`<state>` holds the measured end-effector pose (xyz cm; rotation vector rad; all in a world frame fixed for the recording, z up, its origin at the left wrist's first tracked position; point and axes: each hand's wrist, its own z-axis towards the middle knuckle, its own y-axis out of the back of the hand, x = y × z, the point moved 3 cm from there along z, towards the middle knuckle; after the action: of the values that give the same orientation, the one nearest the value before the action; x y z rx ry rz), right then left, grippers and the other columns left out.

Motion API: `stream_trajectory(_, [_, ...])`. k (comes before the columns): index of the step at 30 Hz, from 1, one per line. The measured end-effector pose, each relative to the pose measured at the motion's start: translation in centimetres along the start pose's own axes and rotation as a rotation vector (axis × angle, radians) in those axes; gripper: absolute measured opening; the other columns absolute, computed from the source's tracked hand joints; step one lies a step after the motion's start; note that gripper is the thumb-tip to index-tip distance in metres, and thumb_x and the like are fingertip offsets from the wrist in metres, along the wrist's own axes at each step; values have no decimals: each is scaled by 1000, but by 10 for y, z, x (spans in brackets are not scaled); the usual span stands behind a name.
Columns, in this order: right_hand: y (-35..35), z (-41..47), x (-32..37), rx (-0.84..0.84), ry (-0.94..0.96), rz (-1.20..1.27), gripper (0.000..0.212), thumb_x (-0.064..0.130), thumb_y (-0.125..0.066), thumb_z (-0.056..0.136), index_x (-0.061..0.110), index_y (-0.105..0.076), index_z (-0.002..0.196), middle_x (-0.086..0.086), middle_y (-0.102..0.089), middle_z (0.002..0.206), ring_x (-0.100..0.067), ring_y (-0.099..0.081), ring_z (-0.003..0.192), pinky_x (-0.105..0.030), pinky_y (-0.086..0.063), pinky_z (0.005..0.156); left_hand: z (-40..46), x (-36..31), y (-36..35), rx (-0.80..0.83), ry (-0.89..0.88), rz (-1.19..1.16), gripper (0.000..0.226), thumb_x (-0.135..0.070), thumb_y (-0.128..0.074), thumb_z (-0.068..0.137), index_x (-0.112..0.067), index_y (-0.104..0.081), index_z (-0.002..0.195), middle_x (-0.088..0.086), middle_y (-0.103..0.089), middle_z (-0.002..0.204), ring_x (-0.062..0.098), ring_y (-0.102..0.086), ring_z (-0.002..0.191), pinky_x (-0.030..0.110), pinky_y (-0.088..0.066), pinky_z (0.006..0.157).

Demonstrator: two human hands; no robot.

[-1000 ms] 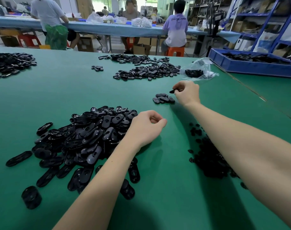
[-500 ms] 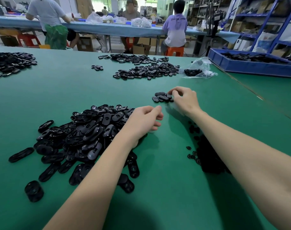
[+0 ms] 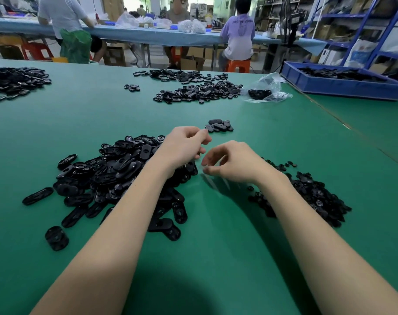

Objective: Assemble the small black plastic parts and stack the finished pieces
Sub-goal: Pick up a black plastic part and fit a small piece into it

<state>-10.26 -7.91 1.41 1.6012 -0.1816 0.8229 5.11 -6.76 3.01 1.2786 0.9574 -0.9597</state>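
Hands first: my left hand (image 3: 184, 146) hangs over the right edge of the big heap of flat black oval plastic shells (image 3: 107, 176), fingers curled; I cannot tell whether it pinches a shell, since its underside is hidden. My right hand (image 3: 236, 162) sits just right of it, near but not touching, fingers loosely curled and blurred, and I see nothing held in them.

Layout on the green bench (image 3: 79, 114) reads as a deliberate feed line. The oval shells lie under my left hand, and the heap of small round black plastic inserts (image 3: 314, 194) lies to the right, beside my right forearm, so each hand can draw from its own supply without crossing over. The little cluster of finished black pieces (image 3: 219, 126) sits just beyond the hands, toward the far side, kept apart from both raw heaps so done work is not mixed back in.

My judgement: both hands are between pieces, about to pick the next pair. With only a few pieces finished and both heaps large, the job looks barely started.

Farther off lie more black parts, a clear plastic bag (image 3: 266, 87) and a blue plastic tray (image 3: 341, 85).
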Motion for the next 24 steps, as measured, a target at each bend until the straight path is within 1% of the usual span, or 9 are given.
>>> stream_trajectory(2, [-7, 0, 4, 31, 32, -3, 22, 40, -83, 83, 40, -76, 104, 21, -70, 89, 8, -60, 66, -10, -43, 63, -1, -1, 3, -3, -16, 59, 26, -27, -50, 100, -20, -73, 91, -7, -73, 98, 10, -69, 78, 36, -59, 86])
stream_trajectory(4, [-12, 0, 8, 13, 53, -50, 42, 52, -82, 80, 44, -71, 120, 19, -67, 97, 6, -57, 72, -19, -45, 70, -1, -2, 6, -25, -35, 107, 26, -26, -48, 99, -24, -72, 91, -11, -73, 98, 9, -69, 79, 35, -59, 88])
stream_trajectory(6, [-18, 3, 11, -38, 72, -91, 51, 58, -79, 80, 44, -68, 127, 16, -64, 102, 6, -51, 72, -27, -41, 75, -1, -3, 8, -38, -46, 123, 26, -26, -48, 99, -27, -72, 90, -14, -73, 99, 7, -70, 81, 34, -57, 91])
stream_trajectory(9, [-22, 6, 13, -77, 96, -124, 47, 58, -77, 82, 41, -70, 126, 13, -62, 102, 6, -44, 67, -27, -37, 74, 0, -1, 9, -40, -44, 126, 25, -27, -49, 98, -27, -73, 90, -13, -74, 98, 12, -71, 84, 35, -57, 91])
stream_trajectory(14, [-22, 8, 9, -56, 36, -27, 39, 48, -83, 80, 33, -71, 114, 18, -63, 106, 8, -47, 73, -25, -39, 77, 1, 2, 11, -43, -42, 165, 24, -29, -51, 96, -27, -73, 87, -6, -75, 92, 14, -72, 87, 39, -56, 93])
stream_trajectory(17, [-20, 7, 6, -18, 21, 17, 35, 42, -85, 78, 33, -68, 107, 20, -64, 108, 10, -49, 70, -18, -38, 68, 1, 3, 11, -47, -40, 182, 24, -30, -52, 96, -27, -73, 87, -7, -75, 93, 15, -71, 92, 41, -55, 95])
stream_trajectory(21, [-13, 4, 5, 19, 37, 81, 30, 34, -85, 77, 32, -68, 101, 17, -69, 101, 16, -52, 58, -6, -37, 55, 0, 4, 13, -51, -46, 226, 23, -29, -52, 98, -27, -73, 89, -7, -74, 97, 16, -69, 97, 41, -54, 96])
stream_trajectory(22, [-9, 3, 4, 23, 34, 100, 29, 31, -85, 76, 32, -68, 100, 17, -70, 100, 13, -52, 56, -5, -37, 54, 0, 4, 13, -50, -49, 241, 22, -29, -52, 98, -27, -73, 90, -7, -75, 97, 16, -69, 97, 40, -54, 95])
stream_trajectory(24, [2, 0, 2, 9, 20, 122, 32, 30, -85, 75, 33, -69, 102, 18, -71, 97, 6, -53, 54, -12, -42, 59, -1, 3, 12, -48, -60, 282, 21, -30, -54, 97, -27, -73, 91, -7, -74, 96, 15, -69, 96, 37, -54, 94])
